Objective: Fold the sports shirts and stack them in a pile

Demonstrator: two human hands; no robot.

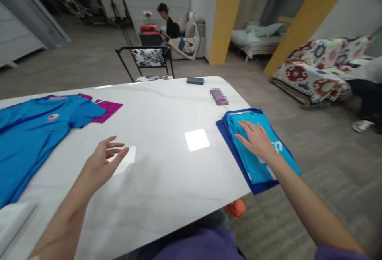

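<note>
My right hand [253,138] lies flat, fingers spread, on a folded light blue shirt [259,160] that tops a folded dark blue garment [238,158] at the right end of the white table [167,172]. My left hand [104,162] hovers open above the table's middle, holding nothing. A blue jersey [32,132] lies spread flat at the left end, with a pink striped garment [109,109] showing under its sleeve.
A dark case [195,80] and a small blurred object [219,96] sit near the far edge. A black chair [147,61] stands behind the table. A person [168,25] sits far back by a sofa. A patterned couch [322,69] stands to the right.
</note>
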